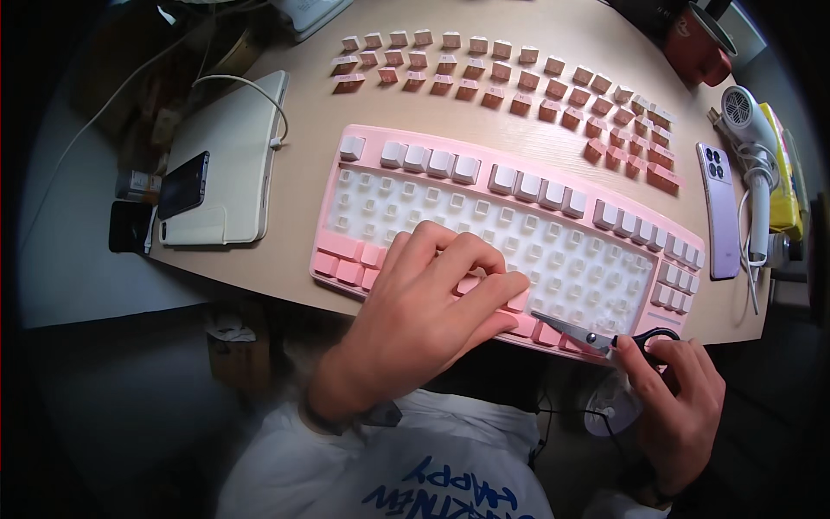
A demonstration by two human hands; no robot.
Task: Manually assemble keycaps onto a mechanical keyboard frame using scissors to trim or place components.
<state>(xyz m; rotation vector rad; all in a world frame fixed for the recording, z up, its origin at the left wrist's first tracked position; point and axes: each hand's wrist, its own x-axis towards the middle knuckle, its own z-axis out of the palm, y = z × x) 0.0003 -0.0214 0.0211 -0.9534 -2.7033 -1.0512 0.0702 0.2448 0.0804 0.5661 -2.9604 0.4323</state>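
A pink keyboard (571, 268) lies at a slant in front of me, its middle rows bare and showing white switches. My left hand (424, 290) rests over its lower rows with curled fingers. Between that hand's thumb and index finger sits a pink keycap (516, 301). My right hand (679, 402) grips the black handles of a pair of scissors (575, 333) at the keyboard's near right edge. The scissors' blades look closed and point left, with their tip close to the pinched keycap. Part of the lower rows is hidden beneath my left hand.
Rows of loose pink and white keycaps (493, 97) stand beyond the keyboard. At left, a dark phone (184, 186) lies on a cream tablet case (246, 190). A lilac phone (722, 216), a hair dryer (759, 195) and a red mug (696, 48) are at right.
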